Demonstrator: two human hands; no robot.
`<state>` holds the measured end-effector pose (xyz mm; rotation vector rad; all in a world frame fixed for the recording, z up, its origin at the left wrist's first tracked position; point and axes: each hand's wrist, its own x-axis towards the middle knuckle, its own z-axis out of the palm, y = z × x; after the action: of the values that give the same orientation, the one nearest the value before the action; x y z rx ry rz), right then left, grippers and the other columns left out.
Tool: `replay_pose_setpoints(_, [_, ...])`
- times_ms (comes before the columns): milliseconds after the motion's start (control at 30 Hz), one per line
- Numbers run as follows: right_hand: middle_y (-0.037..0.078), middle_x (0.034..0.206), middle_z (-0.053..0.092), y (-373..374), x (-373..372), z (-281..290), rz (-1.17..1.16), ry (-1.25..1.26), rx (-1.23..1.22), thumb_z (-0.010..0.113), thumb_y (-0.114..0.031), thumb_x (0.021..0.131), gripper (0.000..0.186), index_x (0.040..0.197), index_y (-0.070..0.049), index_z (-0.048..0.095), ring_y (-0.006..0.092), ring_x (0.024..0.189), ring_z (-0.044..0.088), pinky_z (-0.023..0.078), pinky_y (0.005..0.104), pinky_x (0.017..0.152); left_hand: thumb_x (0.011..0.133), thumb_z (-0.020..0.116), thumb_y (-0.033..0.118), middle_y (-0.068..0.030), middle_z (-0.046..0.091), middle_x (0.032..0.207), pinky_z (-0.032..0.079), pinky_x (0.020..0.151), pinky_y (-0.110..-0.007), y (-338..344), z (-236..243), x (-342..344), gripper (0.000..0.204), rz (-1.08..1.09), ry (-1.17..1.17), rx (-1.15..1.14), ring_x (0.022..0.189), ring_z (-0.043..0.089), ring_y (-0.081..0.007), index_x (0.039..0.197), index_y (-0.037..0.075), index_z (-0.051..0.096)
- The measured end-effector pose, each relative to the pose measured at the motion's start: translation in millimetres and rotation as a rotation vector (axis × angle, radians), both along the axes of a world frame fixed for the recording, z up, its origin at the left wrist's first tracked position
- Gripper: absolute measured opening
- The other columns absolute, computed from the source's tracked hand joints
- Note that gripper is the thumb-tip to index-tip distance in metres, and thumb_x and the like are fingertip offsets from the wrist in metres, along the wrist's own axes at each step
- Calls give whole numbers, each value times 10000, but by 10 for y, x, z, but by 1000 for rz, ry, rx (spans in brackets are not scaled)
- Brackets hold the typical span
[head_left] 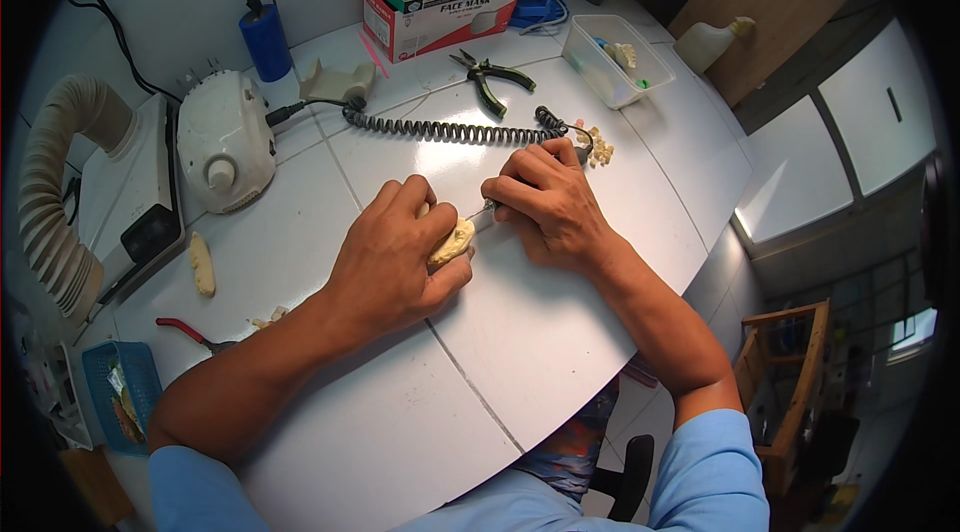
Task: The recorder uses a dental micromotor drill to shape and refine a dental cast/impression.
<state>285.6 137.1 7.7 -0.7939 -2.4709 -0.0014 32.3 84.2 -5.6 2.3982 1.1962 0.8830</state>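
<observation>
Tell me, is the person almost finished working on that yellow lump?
Hard to say. In hand: the left hand grips the yellow lump on the white table, while the right hand presses a corded tool's tip against it. Possibly done: another yellow piece lies aside at left. Possibly left: small pale pieces wait beyond the right hand.

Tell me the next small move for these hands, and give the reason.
Probably draw the handpiece tip a little along the cast's edge. The left hand pins the yellowish cast to the table; the right hand grips the tool with its tip at the cast's upper right end, its coiled cord slack enough. Whether the tip touches, I cannot tell.
</observation>
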Motion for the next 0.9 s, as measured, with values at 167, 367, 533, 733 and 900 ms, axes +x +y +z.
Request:
replay_pose_setpoints(167, [3, 911, 594, 2, -4, 0, 6, 10, 4, 793, -133, 912, 145, 1037, -158, 726, 207, 904, 610, 387, 410, 938, 864, 798, 281, -170, 568, 1028, 508, 812, -458, 1, 5, -6, 327, -2, -2, -15, 937, 576, -330, 961, -10, 686])
replay_pose_setpoints(367, [1, 915, 592, -3, 18, 1, 14, 6, -4, 794, -134, 908, 144, 1030, -159, 720, 207, 909, 608, 384, 415, 935, 859, 798, 278, -176, 578, 1042, 508, 812, -460, 8, 7, -4, 332, -7, -4, -12, 936, 579, -331, 963, -17, 689])
replay_pose_setpoints(533, [4, 913, 593, -3, 18, 13, 23, -9, -2, 796, -115, 889, 163, 1025, -158, 718, 209, 912, 605, 377, 416, 918, 857, 803, 273, -184, 587, 1055, 513, 805, -461, 9, 6, -14, 335, -6, 8, 2, 935, 588, -337, 972, -22, 694])
replay_pose_setpoints(733, [9, 907, 589, -8, 38, 16, 29, 1, -20, 807, -109, 863, 188, 1022, -152, 716, 217, 899, 597, 369, 418, 905, 860, 802, 277, -183, 588, 1055, 514, 809, -460, 12, 0, -3, 335, -7, 1, 3, 941, 589, -338, 972, -19, 693])
replay_pose_setpoints(900, [13, 907, 587, -3, 43, 20, 48, -1, -34, 798, -89, 854, 196, 1022, -148, 715, 222, 892, 592, 366, 421, 899, 867, 799, 283, -182, 588, 1055, 512, 810, -459, 10, 3, -3, 336, -3, 3, -2, 941, 587, -337, 970, -18, 692])
